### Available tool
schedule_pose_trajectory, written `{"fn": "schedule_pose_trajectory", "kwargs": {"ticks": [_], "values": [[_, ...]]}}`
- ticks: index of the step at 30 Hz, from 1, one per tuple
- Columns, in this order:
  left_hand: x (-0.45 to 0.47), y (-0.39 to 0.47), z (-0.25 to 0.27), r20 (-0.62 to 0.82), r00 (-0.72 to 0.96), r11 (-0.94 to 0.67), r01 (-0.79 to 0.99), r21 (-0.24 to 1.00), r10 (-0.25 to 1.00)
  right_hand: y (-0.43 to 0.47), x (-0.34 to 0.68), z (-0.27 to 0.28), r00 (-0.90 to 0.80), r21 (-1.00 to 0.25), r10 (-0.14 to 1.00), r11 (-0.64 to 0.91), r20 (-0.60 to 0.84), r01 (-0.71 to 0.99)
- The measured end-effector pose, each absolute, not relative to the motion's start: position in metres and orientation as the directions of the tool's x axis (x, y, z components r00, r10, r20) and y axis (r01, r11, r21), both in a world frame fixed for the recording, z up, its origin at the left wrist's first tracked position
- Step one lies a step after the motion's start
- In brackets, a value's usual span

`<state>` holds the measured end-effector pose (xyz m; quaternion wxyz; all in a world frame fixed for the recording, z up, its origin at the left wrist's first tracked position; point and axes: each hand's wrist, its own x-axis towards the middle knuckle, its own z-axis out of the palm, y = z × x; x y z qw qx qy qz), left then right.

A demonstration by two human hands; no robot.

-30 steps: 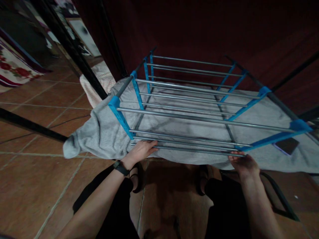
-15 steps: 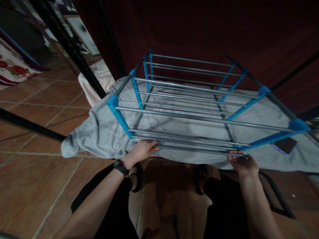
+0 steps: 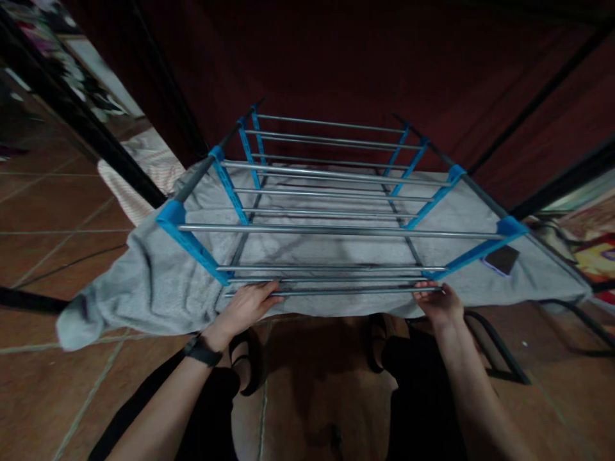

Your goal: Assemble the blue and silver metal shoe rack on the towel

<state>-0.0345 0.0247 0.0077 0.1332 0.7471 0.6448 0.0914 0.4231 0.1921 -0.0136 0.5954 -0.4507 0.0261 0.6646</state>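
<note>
Metal rod (image 3: 346, 291) in both hands (image 3: 246, 308)

Smooth metal rods (image 3: 336, 230), plastic brackets (image 3: 196, 249)

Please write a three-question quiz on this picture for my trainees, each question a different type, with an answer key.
1. True or false: the dark flat object lies on the grey cloth.
2. Choose one: the brackets on the rack are A) red, B) blue, C) yellow.
3. Fill in the missing word: the left hand and right hand are both on the same grey ____ nearest the person.

Key: 1. True. 2. B. 3. rod.
</note>
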Motion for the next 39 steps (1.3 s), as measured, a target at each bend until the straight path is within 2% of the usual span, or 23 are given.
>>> {"fn": "schedule_pose_trajectory", "kwargs": {"ticks": [7, 15, 21, 32, 39], "values": [[-0.042, 0.029, -0.002, -0.034, 0.15, -0.133, 0.944, 0.303, 0.988, 0.19, 0.413, -0.009, 0.152, -0.534, 0.788, -0.249, -0.597, -0.808], [-0.044, 0.032, 0.0, -0.105, 0.049, -0.009, 0.939, 0.345, 0.993, 0.191, 0.406, -0.009, 0.142, -0.526, 0.779, -0.264, -0.61, -0.809], [-0.044, 0.033, 0.01, -0.079, 0.087, -0.054, 0.936, 0.346, 0.993, 0.192, 0.403, -0.014, 0.181, -0.614, 0.815, -0.248, -0.551, -0.75], [-0.051, 0.035, 0.005, 0.076, 0.099, -0.119, 0.94, 0.321, 0.992, 0.191, 0.395, -0.009, 0.179, -0.586, 0.802, -0.244, -0.57, -0.772], [-0.052, 0.032, 0.013, 0.215, 0.122, -0.183, 0.94, 0.288, 0.969, 0.187, 0.389, -0.001, 0.123, -0.588, 0.872, -0.209, -0.474, -0.781]]}}
